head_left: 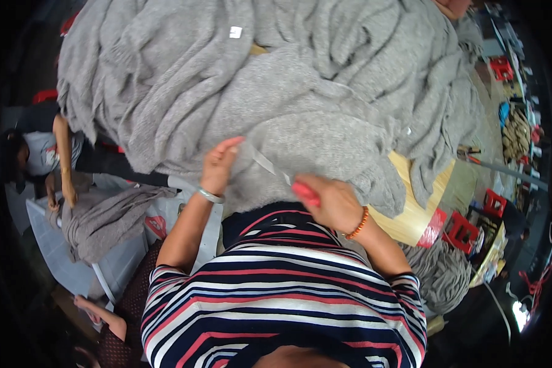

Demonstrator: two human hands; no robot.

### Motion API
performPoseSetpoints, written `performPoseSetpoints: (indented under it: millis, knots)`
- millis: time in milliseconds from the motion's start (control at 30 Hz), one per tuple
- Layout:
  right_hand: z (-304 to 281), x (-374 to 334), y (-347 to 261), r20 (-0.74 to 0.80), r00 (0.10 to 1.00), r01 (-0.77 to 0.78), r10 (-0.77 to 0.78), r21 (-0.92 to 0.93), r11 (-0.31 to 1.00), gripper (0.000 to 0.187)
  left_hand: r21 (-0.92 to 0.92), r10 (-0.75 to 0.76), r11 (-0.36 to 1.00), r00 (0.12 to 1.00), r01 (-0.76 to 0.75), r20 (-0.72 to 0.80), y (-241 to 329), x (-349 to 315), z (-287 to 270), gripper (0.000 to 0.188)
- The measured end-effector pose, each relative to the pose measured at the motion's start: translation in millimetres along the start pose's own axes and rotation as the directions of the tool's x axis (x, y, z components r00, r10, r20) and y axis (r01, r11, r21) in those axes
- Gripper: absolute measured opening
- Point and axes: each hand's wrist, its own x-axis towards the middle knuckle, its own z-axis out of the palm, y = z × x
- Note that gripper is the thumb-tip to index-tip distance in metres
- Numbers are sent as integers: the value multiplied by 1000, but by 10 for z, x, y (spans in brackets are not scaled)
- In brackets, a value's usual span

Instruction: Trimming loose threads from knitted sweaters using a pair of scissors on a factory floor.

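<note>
Soft grey knit fabric (313,138) lies in front of me in heaped folds. Over its near part, a narrow pale strip (264,162) runs between my hands, partly blurred. My left hand (219,164), with a bracelet on its wrist, is closed, its fingertips pinched at the strip's upper end, close to the knit. My right hand (336,202), with an orange beaded bracelet, is wrapped round a small red object (306,194) at the strip's lower end. The fingers cover most of that object, so its exact kind is hidden.
A pale wooden tabletop (405,216) shows under the knit at right. Another person (46,144) at left handles grey-brown knit (107,224) over a pale bin (49,236). At lower right lies a grey knit heap (438,279), near red stools (462,233).
</note>
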Motion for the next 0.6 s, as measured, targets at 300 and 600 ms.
performPoseSetpoints:
  millis: [300, 600]
  knots:
    - [-220, 114, 100, 16, 1000, -17, 9, 649, 761, 59, 82, 508, 792, 728, -605, 461, 751, -599, 1098, 19]
    - [-739, -454, 367, -346, 914, 32, 213, 583, 812, 33, 720, 428, 249, 741, -647, 518, 454, -298, -118, 39]
